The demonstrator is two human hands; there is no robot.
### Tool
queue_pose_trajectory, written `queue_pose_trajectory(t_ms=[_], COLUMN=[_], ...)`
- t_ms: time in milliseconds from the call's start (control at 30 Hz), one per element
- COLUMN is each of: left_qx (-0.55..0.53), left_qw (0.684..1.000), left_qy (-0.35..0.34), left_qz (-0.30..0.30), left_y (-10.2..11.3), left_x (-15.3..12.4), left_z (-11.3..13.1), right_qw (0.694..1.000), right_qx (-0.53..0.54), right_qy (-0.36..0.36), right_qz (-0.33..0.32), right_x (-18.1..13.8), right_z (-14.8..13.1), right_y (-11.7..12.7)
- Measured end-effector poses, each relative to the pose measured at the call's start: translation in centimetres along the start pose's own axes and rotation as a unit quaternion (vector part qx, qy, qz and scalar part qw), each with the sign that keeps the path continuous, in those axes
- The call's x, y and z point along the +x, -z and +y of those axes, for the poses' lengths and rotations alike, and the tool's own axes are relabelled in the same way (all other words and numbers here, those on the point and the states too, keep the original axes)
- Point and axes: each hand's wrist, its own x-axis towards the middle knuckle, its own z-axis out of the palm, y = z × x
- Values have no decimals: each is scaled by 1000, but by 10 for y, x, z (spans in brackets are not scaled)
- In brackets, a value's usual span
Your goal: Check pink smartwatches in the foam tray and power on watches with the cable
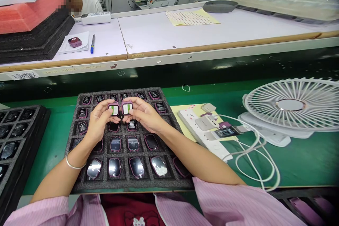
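A: At six o'clock, along the near edge, the foam tray (132, 184) carries a row of purple-cased watches (114, 167). What might go wrong there?

B: A scratch, perhaps. The bracelet (75, 165) on the person's left wrist hangs at the tray's seven o'clock side; a dipping forearm could rub it on a screen.

A: And the hands?

B: Both are over the tray, toward twelve. The left hand (99, 118) pinches one watch (114, 110) narrowly, thumb in front; the right hand (145, 113) pinches another watch (127, 108) likewise. Both screens show green and white.

A: The weak point?

B: The pair sit just beside each other, so a small inward turn could knock the cases together. A thumb slipping on smooth glass could drop one onto those below.

A: Farther out?

B: At three o'clock lie the power strip (192, 125) and the looped white cables (270, 162); an elbow swung wide could snag a loop. The fan (290, 105) stands beyond.

A: And past that?

B: On the shelf (148, 37), at eleven, a purple case (75, 42) rests on paper (84, 40) beside a pen (92, 44). Its similar colour could invite a mix-up.
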Motion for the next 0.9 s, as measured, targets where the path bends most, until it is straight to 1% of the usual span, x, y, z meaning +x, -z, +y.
queue_pose_trajectory(t_ms=[167,367,567,900], left_qx=[19,61,65,57], left_qw=[1000,998,997,997], left_qy=[-2,-22,-46,-60], left_qz=[4,25,12,-4], left_y=[1,1,1,1], left_x=[-1,1,2,3], left_z=[0,-3,-5,-8], right_qw=[1000,1000,1000,1000], right_qx=[1,-12,0,1], right_qy=[-20,-14,-8,4], right_qz=[18,10,3,0], right_x=[1,1,1,2], right_z=[-1,2,3,3], right_y=[0,1,2,1])
